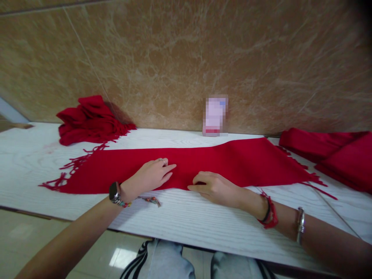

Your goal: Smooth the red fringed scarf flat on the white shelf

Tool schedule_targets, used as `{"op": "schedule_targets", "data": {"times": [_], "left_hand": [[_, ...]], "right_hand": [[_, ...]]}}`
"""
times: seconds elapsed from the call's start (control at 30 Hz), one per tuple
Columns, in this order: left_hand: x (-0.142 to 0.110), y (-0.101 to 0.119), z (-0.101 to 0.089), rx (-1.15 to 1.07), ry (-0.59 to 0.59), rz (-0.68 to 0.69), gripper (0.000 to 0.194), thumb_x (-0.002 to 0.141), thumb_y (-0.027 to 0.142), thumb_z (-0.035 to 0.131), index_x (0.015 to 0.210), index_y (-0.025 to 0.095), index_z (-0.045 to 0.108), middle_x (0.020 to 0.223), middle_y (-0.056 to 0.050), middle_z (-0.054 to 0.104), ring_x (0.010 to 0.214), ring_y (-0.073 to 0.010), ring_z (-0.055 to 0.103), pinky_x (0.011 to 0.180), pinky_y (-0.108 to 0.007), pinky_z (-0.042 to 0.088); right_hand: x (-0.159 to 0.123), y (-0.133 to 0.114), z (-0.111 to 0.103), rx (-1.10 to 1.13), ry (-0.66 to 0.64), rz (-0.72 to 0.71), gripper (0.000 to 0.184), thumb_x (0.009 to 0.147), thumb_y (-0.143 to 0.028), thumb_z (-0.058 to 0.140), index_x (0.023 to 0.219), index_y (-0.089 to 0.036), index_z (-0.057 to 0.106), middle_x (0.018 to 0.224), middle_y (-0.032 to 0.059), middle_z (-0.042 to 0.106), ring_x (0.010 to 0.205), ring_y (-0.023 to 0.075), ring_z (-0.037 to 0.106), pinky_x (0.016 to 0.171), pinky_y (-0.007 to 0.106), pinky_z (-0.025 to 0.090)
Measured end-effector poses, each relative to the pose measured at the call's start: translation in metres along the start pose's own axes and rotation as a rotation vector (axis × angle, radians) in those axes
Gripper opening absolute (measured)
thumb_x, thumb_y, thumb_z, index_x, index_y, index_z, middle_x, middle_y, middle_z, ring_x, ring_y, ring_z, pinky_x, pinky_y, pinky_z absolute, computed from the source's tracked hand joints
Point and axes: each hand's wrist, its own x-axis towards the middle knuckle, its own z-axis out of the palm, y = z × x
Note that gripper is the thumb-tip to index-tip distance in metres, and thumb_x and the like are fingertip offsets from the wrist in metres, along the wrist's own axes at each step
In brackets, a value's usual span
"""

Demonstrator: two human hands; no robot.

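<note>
A long red scarf (247, 162) with fringed ends lies spread flat across the white wood-grain table (186, 221). My left hand (154, 174) rests on the scarf left of its middle, palm down with fingers stretched out. A ring, a watch and a beaded bracelet are on that side. At the scarf's near edge, right of the middle, my right hand (216, 188) has its fingers curled and its thumb and forefinger closed on the fabric. The exact fingertip contact is partly hidden. Red and black cords and a silver bangle circle the right wrist and forearm.
A crumpled red scarf (87, 122) lies at the back left. On the right is folded red cloth (343, 157). A pixelated phone-like object (215, 116) leans against the brown marbled wall (174, 69). My knees (168, 259) are below the table's front edge.
</note>
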Motion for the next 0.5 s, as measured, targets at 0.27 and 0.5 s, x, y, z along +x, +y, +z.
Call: {"op": "schedule_targets", "data": {"times": [0.27,0.5], "left_hand": [[0.002,0.0,0.014,-0.109,0.028,0.19,0.047,0.093,0.037,0.035,0.137,0.025,0.028,0.144,-0.007,0.027,0.131,-0.0223,0.022,0.104,-0.04,0.022],[0.002,-0.004,0.017,-0.217,-0.124,0.171,0.055,0.092,0.04,0.035,0.141,0.02,0.017,0.148,-0.007,0.017,0.135,-0.0184,0.01,0.108,-0.036,0.013]], "right_hand": [[0.003,-0.003,-0.004,0.165,0.002,0.171,0.027,0.088,-0.025,0.045,0.106,-0.016,0.063,0.1,0.0098,0.062,0.095,0.0172,0.055,0.085,0.033,0.044],[0.0,-0.007,0.003,0.031,-0.179,0.344,0.047,0.093,-0.037,0.031,0.134,-0.016,0.038,0.139,0.0133,0.037,0.13,0.0252,0.027,0.104,0.05,0.023]]}}
